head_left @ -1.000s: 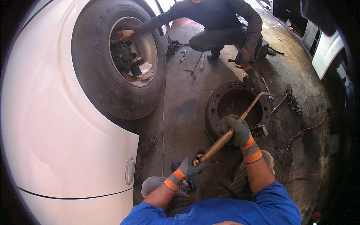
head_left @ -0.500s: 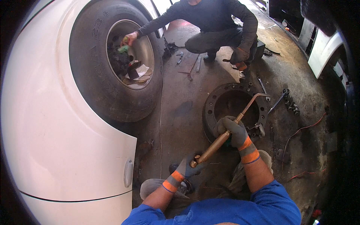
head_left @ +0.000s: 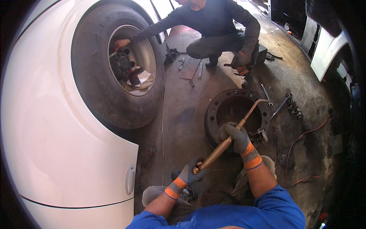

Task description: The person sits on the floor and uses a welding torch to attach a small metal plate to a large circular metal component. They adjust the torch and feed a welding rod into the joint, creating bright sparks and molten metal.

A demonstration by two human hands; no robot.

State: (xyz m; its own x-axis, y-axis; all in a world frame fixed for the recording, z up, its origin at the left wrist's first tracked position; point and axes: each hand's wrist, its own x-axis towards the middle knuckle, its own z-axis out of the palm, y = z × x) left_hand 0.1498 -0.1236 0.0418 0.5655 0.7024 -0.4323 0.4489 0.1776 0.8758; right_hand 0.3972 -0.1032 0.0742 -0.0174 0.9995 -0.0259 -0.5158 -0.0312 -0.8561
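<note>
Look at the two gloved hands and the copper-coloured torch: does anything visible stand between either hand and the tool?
Nothing visible does, beyond the work gloves. The left hand holds the torch at its knob end; the right hand grips it nearer the bent tube. The dark drum shows behind the tube, not between.

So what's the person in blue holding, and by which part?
A brass-coloured gas torch: the right hand grips it just behind the bent tube; the left hand holds its rear end.
</note>
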